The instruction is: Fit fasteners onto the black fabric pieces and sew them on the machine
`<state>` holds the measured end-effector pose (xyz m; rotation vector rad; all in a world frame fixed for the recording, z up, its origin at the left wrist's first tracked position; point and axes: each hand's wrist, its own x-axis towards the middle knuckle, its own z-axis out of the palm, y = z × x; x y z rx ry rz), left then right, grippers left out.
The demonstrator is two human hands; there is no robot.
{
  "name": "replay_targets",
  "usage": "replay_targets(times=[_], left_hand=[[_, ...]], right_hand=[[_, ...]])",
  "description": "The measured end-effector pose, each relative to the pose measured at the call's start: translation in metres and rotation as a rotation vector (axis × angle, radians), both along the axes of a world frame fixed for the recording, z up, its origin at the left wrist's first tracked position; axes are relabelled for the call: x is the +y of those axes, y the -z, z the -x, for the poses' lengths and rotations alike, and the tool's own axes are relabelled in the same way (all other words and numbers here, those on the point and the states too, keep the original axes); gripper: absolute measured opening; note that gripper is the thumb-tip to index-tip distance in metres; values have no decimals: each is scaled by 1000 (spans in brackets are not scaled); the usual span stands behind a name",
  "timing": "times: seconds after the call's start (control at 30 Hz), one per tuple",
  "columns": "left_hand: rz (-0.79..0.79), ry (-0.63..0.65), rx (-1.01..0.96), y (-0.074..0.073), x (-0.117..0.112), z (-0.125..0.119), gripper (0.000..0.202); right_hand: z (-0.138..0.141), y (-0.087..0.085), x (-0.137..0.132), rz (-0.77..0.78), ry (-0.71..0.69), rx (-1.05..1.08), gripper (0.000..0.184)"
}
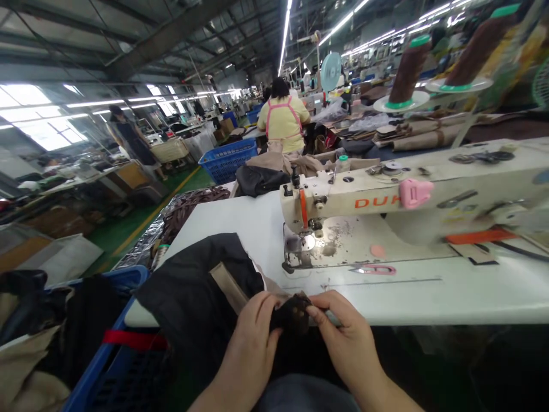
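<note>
A piece of black fabric (201,269) with a tan strap (229,286) on it hangs over the front left corner of the sewing table. Its gathered dark end lies between my two hands, just off the table's front edge. My left hand (255,337) is closed on this fabric, thumb toward me. On the other side my right hand (343,326) pinches the fabric's edge between thumb and fingers. What lies inside the dark folds cannot be made out. Beyond the hands stands a sewing machine (334,200), with pink thread snips (373,269) lying on the tabletop before it.
A blue basket (137,280) full of dark and tan fabric stands at the left. Behind the table are another blue basket (229,160) and a co-worker (285,120) seen from behind. Thread cones (407,74) rise at the right. Another person (132,137) stands in the left aisle.
</note>
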<state>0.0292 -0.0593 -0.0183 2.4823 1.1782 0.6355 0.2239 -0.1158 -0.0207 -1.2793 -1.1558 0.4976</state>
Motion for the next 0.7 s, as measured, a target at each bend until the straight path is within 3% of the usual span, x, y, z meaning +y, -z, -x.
replay_targets(times=[0.13, 0.3, 0.47, 0.57, 0.63, 0.7], left_hand=[[-184, -45, 219, 0, -15, 21, 54], [-256, -70, 470, 3, -43, 60, 91], [-305, -188, 539, 12, -62, 103, 82], [-115, -249, 402, -1, -70, 123, 59], [136, -287, 281, -13, -79, 130, 38], [372, -320, 171, -18, -91, 130, 32]], right_hand=[[3, 2, -1, 63, 40, 69, 14], [5, -6, -3, 136, 64, 212, 18], [6, -30, -3, 128, -13, 395, 24], [9, -45, -3, 99, -67, 412, 23], [12, -54, -3, 70, -84, 381, 21], [16, -62, -1, 40, -86, 307, 19]])
